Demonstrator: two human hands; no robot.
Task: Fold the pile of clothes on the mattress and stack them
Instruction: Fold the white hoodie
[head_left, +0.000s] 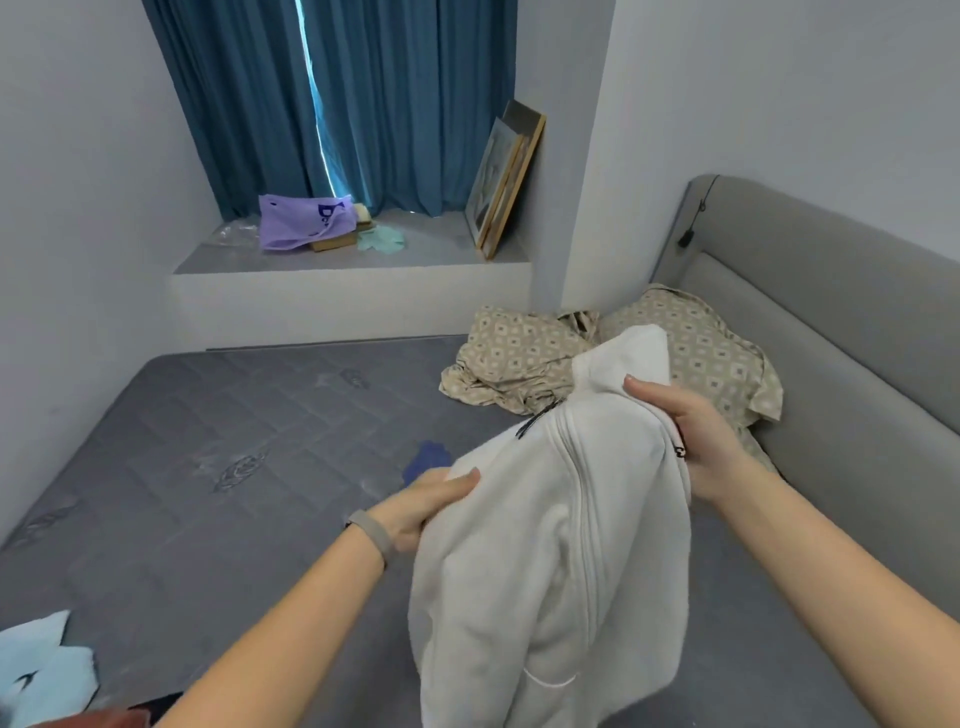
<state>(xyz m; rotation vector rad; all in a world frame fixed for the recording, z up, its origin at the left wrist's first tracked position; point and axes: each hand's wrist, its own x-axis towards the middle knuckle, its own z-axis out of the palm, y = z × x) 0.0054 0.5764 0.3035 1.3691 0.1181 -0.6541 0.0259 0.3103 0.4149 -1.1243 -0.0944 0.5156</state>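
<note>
Fleece jacket, white and zip-fronted, hangs in the air above the mattress, gripped at its upper edge by both hands: the left hand pinches one shoulder, the right hand clasps the other. It looks soft, thick and fairly light, so it should drape rather than slip; the shoulder seams seem the best hold. Beyond the jacket, a patterned beige garment lies crumpled on the mattress, possibly bedding.
</note>
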